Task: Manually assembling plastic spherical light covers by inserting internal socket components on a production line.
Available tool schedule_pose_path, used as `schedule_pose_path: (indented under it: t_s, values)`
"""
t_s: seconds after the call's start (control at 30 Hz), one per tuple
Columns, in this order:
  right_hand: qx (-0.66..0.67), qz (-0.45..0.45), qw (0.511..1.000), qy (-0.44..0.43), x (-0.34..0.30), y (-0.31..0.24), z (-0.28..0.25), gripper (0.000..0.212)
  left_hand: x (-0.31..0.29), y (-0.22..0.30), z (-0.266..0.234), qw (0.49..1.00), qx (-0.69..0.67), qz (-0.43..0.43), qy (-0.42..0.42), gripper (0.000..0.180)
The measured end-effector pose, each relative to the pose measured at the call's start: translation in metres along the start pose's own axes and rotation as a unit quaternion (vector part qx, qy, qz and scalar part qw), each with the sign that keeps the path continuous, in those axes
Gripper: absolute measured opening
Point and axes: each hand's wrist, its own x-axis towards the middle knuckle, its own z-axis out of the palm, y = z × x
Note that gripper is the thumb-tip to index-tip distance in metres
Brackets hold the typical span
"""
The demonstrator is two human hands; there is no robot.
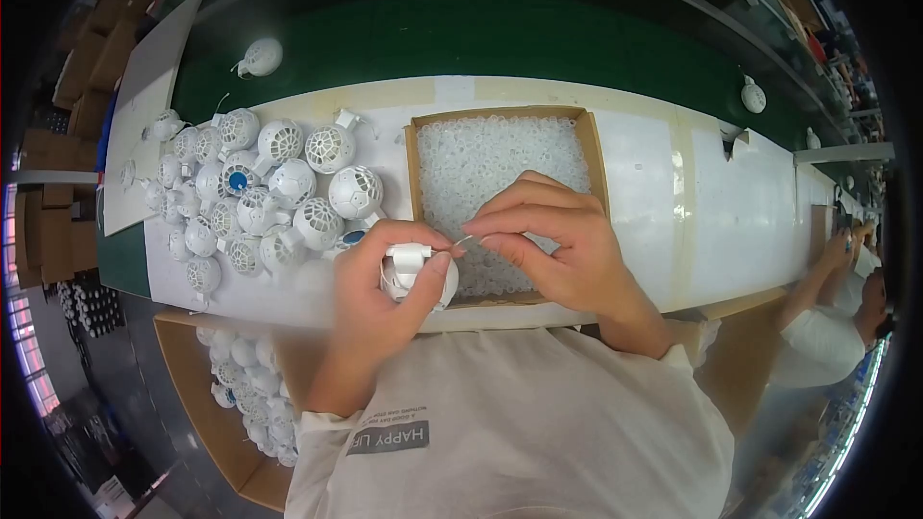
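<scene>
My left hand (363,274) is closed around a white ball-shaped plastic housing (437,290) that has a squared white block on its upper side. A thin pale cord (465,238) runs out from the block toward my right hand (567,235). The thumb and fingers of that hand pinch the cord's end just above the near part of a shallow cardboard box (414,168). Small clear plastic pieces (500,149) fill this box. To the left of my left hand, many white lattice balls (319,221) are heaped on the white worktop, a few showing blue inside.
A green conveyor belt (385,43) crosses behind the worktop, carrying a white ball (261,57) at left and another at right. Below the table's left edge, a deep cardboard box (183,375) holds more balls. A co-worker's arm (806,293) shows at far right.
</scene>
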Motion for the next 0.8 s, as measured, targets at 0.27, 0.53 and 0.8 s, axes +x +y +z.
schedule_pose_path:
  t_s: [0.27, 0.53, 0.8]
  values:
    - [0.06, 0.036, 0.997, -0.031, -0.001, 0.01, 0.003, 0.016, -0.001, -0.007, 0.001, 0.999, -0.019, 0.022, -0.03, 0.019]
    - [0.06, 0.028, 0.998, 0.025, -0.011, 0.006, 0.023, 0.014, 0.007, -0.008, 0.001, 0.988, 0.119, 0.09, -0.043, 0.045]
    - [0.3, 0.181, 0.932, 0.096, -0.024, 0.005, 0.04, 0.014, 0.001, -0.014, 0.009, 0.963, 0.217, 0.16, -0.021, 0.061]
